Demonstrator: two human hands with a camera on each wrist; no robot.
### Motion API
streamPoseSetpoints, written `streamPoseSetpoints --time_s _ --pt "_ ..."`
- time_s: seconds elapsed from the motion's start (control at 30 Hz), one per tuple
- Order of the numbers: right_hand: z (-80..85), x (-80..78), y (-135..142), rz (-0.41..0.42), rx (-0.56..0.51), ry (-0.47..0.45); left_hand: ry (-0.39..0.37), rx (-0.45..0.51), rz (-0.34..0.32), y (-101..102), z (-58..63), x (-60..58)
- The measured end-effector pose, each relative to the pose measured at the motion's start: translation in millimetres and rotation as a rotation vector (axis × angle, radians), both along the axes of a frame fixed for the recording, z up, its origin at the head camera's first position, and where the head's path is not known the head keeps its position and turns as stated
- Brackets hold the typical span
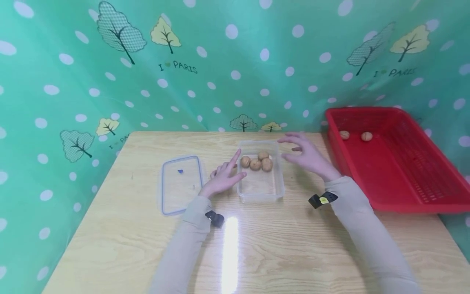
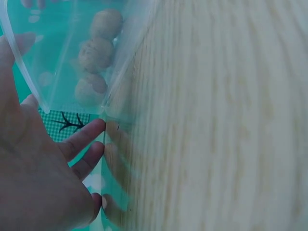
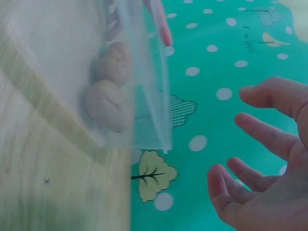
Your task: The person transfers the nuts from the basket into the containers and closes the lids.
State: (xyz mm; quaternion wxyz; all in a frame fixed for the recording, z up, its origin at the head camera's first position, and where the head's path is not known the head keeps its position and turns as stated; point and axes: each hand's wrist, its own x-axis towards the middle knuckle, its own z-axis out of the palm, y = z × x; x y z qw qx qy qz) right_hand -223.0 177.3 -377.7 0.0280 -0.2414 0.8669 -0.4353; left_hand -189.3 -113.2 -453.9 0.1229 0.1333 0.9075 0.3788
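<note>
A clear plastic box (image 1: 258, 197) stands on the table with several walnuts (image 1: 267, 164) grouped toward its far side. At the box's left wall is my left hand (image 1: 220, 178), its index finger and thumb spread along the rim. Other fingertips (image 2: 96, 126) of that hand reach down to the tabletop beside the box. Just off the right rim hovers my right hand (image 1: 306, 155), fingers apart and loosely bent, holding nothing. Through the box wall, walnuts (image 3: 109, 106) show in the right wrist view too.
A clear lid with a blue seal (image 1: 164, 188) lies left of the box. On the right, a red plastic basket (image 1: 396, 179) has two walnuts (image 1: 366, 136) near its far left corner. Behind the wooden table (image 1: 121, 241) hangs a green dotted curtain (image 1: 205, 32).
</note>
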Motion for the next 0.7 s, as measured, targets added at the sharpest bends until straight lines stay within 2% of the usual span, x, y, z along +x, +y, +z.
streamPoseSetpoints --time_s 0.33,0.57,0.7 --pt "25.0 15.1 19 -0.003 0.008 0.091 0.008 -0.006 0.013 0 -4.9 -0.1" --pt "42.8 21.7 36 -0.058 0.048 0.082 0.013 -0.009 0.026 -2 -3.2 0.4" --pt "48.7 19.8 50 -0.074 0.063 0.08 0.006 -0.007 0.016 0 -4.1 0.3"
